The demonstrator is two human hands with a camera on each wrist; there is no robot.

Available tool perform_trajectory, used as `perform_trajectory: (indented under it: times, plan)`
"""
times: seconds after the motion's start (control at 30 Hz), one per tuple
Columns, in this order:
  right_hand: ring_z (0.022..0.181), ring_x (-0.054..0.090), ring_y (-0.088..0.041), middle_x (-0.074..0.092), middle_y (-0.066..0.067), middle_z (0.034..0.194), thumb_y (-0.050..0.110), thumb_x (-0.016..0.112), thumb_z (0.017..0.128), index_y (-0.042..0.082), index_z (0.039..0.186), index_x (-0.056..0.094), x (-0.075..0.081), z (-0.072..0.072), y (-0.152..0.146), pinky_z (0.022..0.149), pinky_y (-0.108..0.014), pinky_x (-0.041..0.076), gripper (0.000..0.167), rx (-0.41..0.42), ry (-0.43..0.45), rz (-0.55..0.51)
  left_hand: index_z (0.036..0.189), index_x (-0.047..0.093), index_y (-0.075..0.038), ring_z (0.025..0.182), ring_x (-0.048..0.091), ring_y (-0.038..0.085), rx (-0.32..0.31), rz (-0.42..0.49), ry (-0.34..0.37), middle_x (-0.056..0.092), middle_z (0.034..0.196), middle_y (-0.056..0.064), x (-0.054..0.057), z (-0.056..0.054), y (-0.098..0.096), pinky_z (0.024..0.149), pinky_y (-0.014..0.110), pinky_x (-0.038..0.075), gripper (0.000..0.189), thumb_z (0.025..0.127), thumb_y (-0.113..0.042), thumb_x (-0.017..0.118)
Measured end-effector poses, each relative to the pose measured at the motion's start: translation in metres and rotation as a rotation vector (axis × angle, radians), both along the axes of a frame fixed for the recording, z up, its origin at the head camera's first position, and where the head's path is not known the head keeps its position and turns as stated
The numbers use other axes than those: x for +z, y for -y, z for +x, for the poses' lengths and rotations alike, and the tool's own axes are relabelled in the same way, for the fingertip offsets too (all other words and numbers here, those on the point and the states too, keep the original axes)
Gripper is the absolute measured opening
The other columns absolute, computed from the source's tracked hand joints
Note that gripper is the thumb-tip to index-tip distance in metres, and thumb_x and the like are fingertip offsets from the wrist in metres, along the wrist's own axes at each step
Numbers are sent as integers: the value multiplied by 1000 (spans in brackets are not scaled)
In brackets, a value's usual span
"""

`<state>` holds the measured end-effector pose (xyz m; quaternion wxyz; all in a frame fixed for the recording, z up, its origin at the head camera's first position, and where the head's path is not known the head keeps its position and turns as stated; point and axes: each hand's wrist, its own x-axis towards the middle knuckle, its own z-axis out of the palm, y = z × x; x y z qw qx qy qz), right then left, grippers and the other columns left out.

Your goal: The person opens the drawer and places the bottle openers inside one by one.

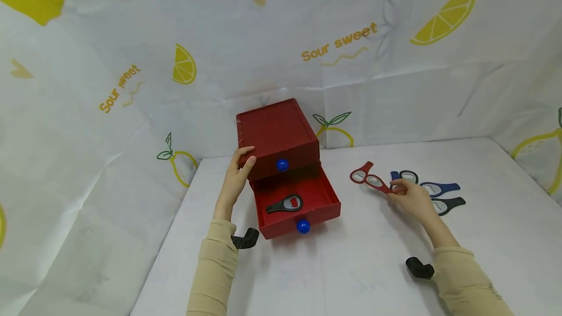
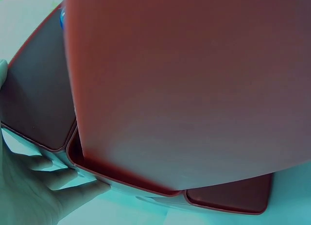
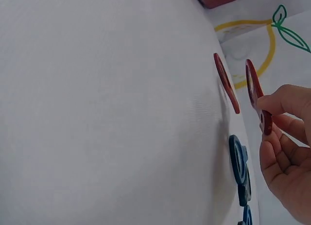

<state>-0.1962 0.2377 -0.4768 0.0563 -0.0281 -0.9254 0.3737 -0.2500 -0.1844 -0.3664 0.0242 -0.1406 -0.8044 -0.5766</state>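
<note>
A small red drawer box (image 1: 276, 128) stands at the back of the table, its lower drawer (image 1: 316, 187) pulled out. In that drawer lies a black bottle opener (image 1: 285, 204). My left hand (image 1: 234, 174) rests against the box's front left corner; the left wrist view shows its fingers (image 2: 80, 193) stretched along the side. My right hand (image 1: 410, 199) pinches the handle of a red bottle opener (image 3: 253, 84) between thumb and fingers, lifted off the table. Another red bottle opener (image 1: 358, 175) lies just beyond it on the tabletop.
Around the right hand lie more bottle openers: a blue one (image 1: 441, 189), a black one (image 1: 450, 205) and another black one (image 1: 409, 176) overlapping a blue handle (image 1: 394, 175). A lemon-printed white sheet (image 1: 272, 23) hangs behind the table. Blue knobs (image 1: 303, 227) stick out from the drawers.
</note>
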Motion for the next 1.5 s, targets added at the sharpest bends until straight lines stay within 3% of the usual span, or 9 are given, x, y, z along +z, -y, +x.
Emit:
perform_trajectory:
  times: [0.2, 0.33, 0.67, 0.83, 0.97, 1.13, 1.3, 1.43, 1.5]
  plan:
    - [75, 54, -8, 65, -20, 94, 16, 68, 83, -7, 113, 58, 15, 3, 0, 63, -20, 42, 39, -24, -84, -10, 130, 44, -29, 124, 40, 22, 16, -1, -15, 42, 136, 5, -16, -11, 5, 101, 45, 32, 35, 96, -33, 50]
    - [70, 48, 4, 64, -19, 93, 17, 67, 85, -6, 112, 59, 25, 8, 2, 58, -16, 43, 37, -16, -127, -33, 129, 45, -31, 122, 42, 21, 20, 10, -23, 45, 133, 4, -20, -13, 5, 101, 45, 32, 36, 95, -38, 51]
    - [70, 49, 12, 68, -17, 92, 21, 69, 84, -1, 114, 62, 52, 17, 10, 57, -15, 44, 38, 26, -184, -31, 129, 45, -30, 122, 42, 20, 18, 11, -24, 46, 132, 4, -20, -14, 5, 101, 43, 32, 36, 95, -37, 51]
    - [74, 47, 18, 67, -14, 98, 28, 70, 83, 6, 114, 64, 67, 24, 17, 61, -17, 44, 39, 63, -194, -50, 132, 43, -24, 123, 40, 22, 10, 8, 1, 43, 135, 8, -10, -6, 2, 102, 44, 31, 36, 96, -29, 49]
    - [78, 48, 18, 65, -13, 104, 31, 69, 84, 8, 114, 65, 77, 27, 24, 64, -16, 45, 38, 108, -196, -71, 135, 41, -18, 124, 39, 25, 1, 7, 15, 41, 137, 12, 2, 3, -2, 102, 45, 31, 39, 97, -25, 48]
    - [80, 51, 14, 63, -12, 106, 21, 70, 83, 6, 112, 66, 85, 28, 35, 68, -9, 47, 32, 191, -245, -132, 134, 41, -18, 124, 39, 24, 3, 1, 30, 40, 139, 11, 4, 6, -2, 102, 44, 32, 38, 97, -24, 47]
    - [84, 54, 9, 62, -10, 104, 9, 70, 82, 4, 110, 67, 90, 24, 50, 74, -7, 46, 28, 308, -309, -192, 134, 41, -22, 125, 39, 25, 8, 6, 21, 39, 139, 10, -4, 0, 1, 101, 45, 32, 38, 97, -28, 48]
    - [85, 55, 3, 62, -6, 103, 10, 69, 83, 7, 110, 67, 94, 19, 63, 75, -11, 47, 28, 380, -281, -203, 130, 44, -30, 124, 40, 23, 15, 12, 5, 41, 137, 5, -16, -10, 4, 101, 45, 33, 35, 96, -34, 50]
    - [86, 55, -2, 62, -3, 102, 13, 69, 83, 10, 110, 67, 97, 16, 70, 75, -15, 48, 27, 406, -251, -192, 130, 44, -30, 123, 40, 23, 15, 13, 2, 41, 137, 5, -15, -9, 3, 100, 45, 33, 35, 96, -34, 50]
